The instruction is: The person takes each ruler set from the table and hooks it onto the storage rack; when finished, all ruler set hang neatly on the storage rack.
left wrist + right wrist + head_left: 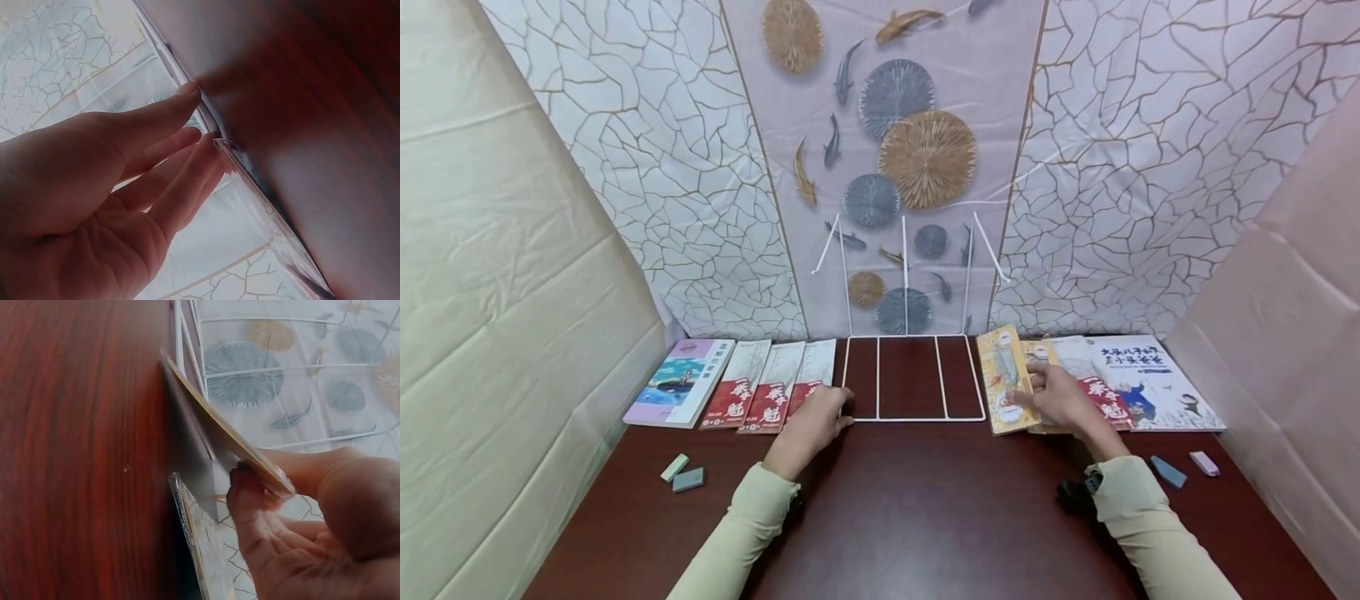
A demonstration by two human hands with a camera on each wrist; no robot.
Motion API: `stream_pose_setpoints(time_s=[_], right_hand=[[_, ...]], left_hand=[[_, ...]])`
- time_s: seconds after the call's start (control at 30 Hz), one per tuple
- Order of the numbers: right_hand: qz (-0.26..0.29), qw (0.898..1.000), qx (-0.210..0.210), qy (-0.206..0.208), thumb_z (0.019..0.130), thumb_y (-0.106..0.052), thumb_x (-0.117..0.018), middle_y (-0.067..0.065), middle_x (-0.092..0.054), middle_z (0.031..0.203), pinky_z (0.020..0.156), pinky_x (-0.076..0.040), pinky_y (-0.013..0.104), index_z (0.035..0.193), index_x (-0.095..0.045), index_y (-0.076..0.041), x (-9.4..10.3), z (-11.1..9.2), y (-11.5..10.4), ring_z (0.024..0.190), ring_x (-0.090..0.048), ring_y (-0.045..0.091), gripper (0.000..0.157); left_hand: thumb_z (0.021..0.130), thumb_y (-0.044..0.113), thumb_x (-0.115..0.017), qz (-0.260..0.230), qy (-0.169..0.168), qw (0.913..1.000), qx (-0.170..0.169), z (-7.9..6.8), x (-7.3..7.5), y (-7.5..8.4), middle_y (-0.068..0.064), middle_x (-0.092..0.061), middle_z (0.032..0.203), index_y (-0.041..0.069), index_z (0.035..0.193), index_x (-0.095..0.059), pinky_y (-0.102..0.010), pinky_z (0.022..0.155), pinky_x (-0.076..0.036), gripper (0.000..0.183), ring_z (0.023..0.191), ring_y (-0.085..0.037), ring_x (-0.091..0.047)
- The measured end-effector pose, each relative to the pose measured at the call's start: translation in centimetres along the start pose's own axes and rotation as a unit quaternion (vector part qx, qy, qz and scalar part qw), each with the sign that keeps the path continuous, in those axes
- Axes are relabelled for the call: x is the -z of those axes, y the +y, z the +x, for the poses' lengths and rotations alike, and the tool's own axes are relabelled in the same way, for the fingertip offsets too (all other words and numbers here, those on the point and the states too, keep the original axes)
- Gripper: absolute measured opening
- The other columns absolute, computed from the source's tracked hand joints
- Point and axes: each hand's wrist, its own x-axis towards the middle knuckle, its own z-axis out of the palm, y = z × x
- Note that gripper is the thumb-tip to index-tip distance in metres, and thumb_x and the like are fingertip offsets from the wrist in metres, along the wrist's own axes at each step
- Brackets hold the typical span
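My right hand [1060, 400] pinches a yellow booklet [1002, 379] by its right edge, thumb on one face and fingers on the other. In the right wrist view this booklet [219, 425] is raised at an angle, and a clear-covered booklet [203, 544] lies below it. My left hand [812, 425] rests at the left front corner of a white wire rack [917, 419], partly over a red-and-white booklet [811, 375]. Its fingers [187, 181] are fairly straight, tips right at the rack's edge and the booklet's corner, with a gap to the thumb.
More red-and-white booklets [767, 408] and a lilac-edged book [677, 383] lie left. Right are another yellow booklet [1041, 352], a red-and-white one [1105, 404] and a white picture book [1157, 383]. Small erasers [688, 480] lie on both sides. Cloth walls [1262, 333] enclose the table.
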Motion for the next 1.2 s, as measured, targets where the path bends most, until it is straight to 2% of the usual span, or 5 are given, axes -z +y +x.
stream_pose_setpoints(time_s=[0.27,0.47,0.6,0.97,1.2], right_hand=[[0.090,0.993,0.044,0.054,0.096,-0.019,-0.069,0.033,-0.063,0.127,0.072,-0.062,0.041,0.148,-0.034,-0.006,0.4,0.2,-0.5,0.088,-0.075,0.025,0.065],[0.097,0.988,0.093,0.073,0.096,-0.019,-0.069,0.032,-0.069,0.110,0.062,-0.059,0.036,0.137,-0.039,-0.004,-0.6,0.0,-1.0,0.079,-0.072,0.017,0.053],[0.109,0.984,0.113,0.085,0.095,-0.021,-0.070,0.028,-0.069,0.114,0.072,-0.061,0.033,0.141,-0.040,-0.008,-1.4,0.2,-1.1,0.087,-0.073,0.012,0.057],[0.105,0.972,0.205,0.038,0.095,-0.013,-0.068,0.027,-0.070,0.118,0.084,-0.060,0.046,0.139,-0.047,-0.003,-3.5,-0.9,-2.5,0.099,-0.074,0.018,0.050],[0.094,0.965,0.240,0.054,0.095,-0.010,-0.067,0.024,-0.071,0.114,0.079,-0.061,0.043,0.138,-0.049,-0.006,-3.4,-1.1,-4.2,0.096,-0.074,0.024,0.046]], left_hand=[[0.078,0.006,-0.083,0.008,0.008,0.9999,0.013,-0.2,0.0,0.4,-0.010,-0.070,0.074,0.002,0.083,-0.069,-0.042,0.064,-0.054,0.015,0.069,-0.027,-0.067],[0.079,0.005,-0.083,0.009,0.009,0.9997,0.020,-0.4,-0.1,0.6,-0.009,-0.070,0.072,0.003,0.080,-0.069,-0.040,0.063,-0.053,0.014,0.068,-0.026,-0.067],[0.080,0.005,-0.082,-0.001,0.008,0.9994,0.032,-0.4,-0.2,0.6,-0.011,-0.072,0.077,0.003,0.084,-0.071,-0.041,0.065,-0.055,0.012,0.072,-0.027,-0.068],[0.081,0.006,-0.082,-0.005,0.015,0.9994,0.032,-0.4,-0.1,0.9,-0.012,-0.074,0.083,0.003,0.090,-0.074,-0.043,0.070,-0.057,0.013,0.077,-0.030,-0.070],[0.082,0.005,-0.081,-0.011,0.009,0.9987,0.049,-0.6,0.1,1.0,-0.012,-0.074,0.083,0.004,0.090,-0.074,-0.041,0.070,-0.057,0.011,0.075,-0.028,-0.070]])
